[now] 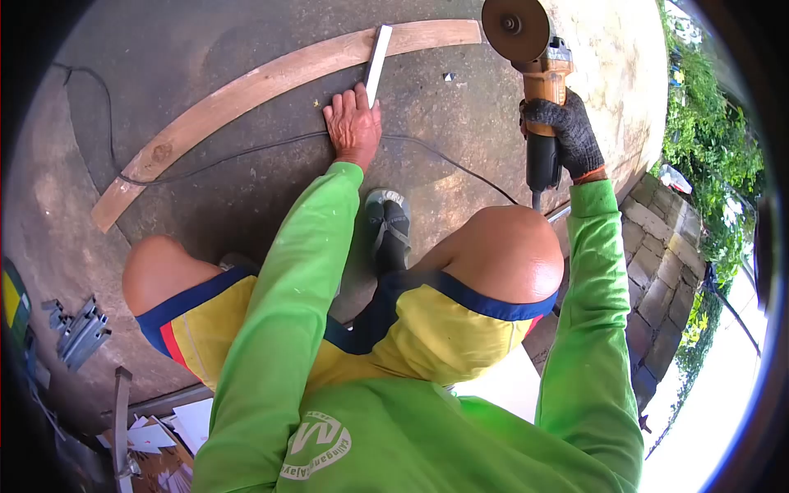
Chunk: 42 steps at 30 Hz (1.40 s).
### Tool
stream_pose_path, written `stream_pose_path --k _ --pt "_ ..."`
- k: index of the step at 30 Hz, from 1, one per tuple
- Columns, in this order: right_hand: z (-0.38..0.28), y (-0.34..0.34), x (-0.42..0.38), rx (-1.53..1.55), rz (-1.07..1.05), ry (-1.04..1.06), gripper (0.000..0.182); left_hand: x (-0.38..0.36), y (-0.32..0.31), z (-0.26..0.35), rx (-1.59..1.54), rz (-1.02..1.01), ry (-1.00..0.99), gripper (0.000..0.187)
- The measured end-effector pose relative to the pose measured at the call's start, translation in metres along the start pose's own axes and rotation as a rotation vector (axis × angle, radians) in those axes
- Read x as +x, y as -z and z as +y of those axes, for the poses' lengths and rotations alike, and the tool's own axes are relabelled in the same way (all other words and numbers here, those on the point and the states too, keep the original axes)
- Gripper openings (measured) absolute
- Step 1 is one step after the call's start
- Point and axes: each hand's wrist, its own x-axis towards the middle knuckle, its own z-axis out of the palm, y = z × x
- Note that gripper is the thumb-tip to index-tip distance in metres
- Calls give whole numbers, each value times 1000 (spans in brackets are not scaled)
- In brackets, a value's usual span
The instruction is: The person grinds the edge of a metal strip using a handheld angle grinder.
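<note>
My bare left hand (pixel 355 127) is at the lower end of a short white metal bar (pixel 378 66), with its fingers on or beside that end. The bar's upper part lies across a long curved wooden strip (pixel 271 86) on the concrete floor. My right hand (pixel 569 131), in a dark knitted glove, is wrapped round the body of an orange and black angle grinder (pixel 544 86). The grinder is held upright, its round brown disc (pixel 514 26) at the top, to the right of the wood's end. Whether the disc spins cannot be made out.
A black cable (pixel 271 148) crosses the floor and the wooden strip. A small metal scrap (pixel 449 77) lies right of the bar. Grey metal pieces (pixel 82 333) lie at the lower left. Stacked blocks (pixel 657 271) and plants (pixel 711 131) stand at the right.
</note>
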Motion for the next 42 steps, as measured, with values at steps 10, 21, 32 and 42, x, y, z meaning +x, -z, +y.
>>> stream_pose_path --k 10,21,32,42 --pt "78 -33 92 -127 -188 12 45 -7 4 11 46 -24 53 49" --pt "95 -57 142 -320 -215 99 42 -3 9 12 -5 -20 90 51" --pt "101 -54 154 -302 -253 155 45 -4 10 14 17 -31 87 52" --pt "104 -56 155 -377 -247 217 45 -4 9 14 29 -21 65 58"
